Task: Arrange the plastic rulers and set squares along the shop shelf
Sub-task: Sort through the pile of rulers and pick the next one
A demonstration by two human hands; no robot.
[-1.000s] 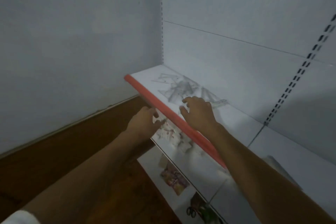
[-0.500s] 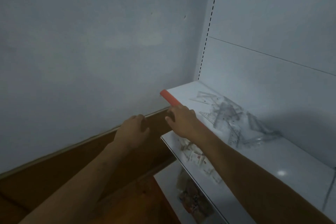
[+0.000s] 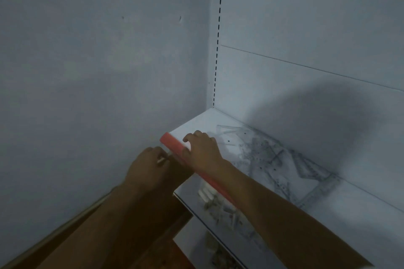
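Several clear plastic rulers and set squares [image 3: 273, 159] lie in a loose, overlapping pile on the white shelf [image 3: 209, 120], near its back panel. My right hand [image 3: 202, 152] sits at the shelf's left front corner, bent fingers on top and thumb against the red front strip [image 3: 171, 141], just left of the pile. My left hand [image 3: 148, 167] hovers in front of and below that strip. Its fingers pinch a thin pale sliver that I cannot identify in the blur.
A grey wall [image 3: 98, 72] closes off the shelf's left end, and the slotted upright [image 3: 218, 28] runs up the corner. A lower shelf [image 3: 188, 199] holds several small pale packets [image 3: 220, 207]. Brown wooden floor [image 3: 153, 247] lies below.
The view has swung left and closer. My right hand slid left along the red strip to the shelf's corner. My left hand rose up to the strip.
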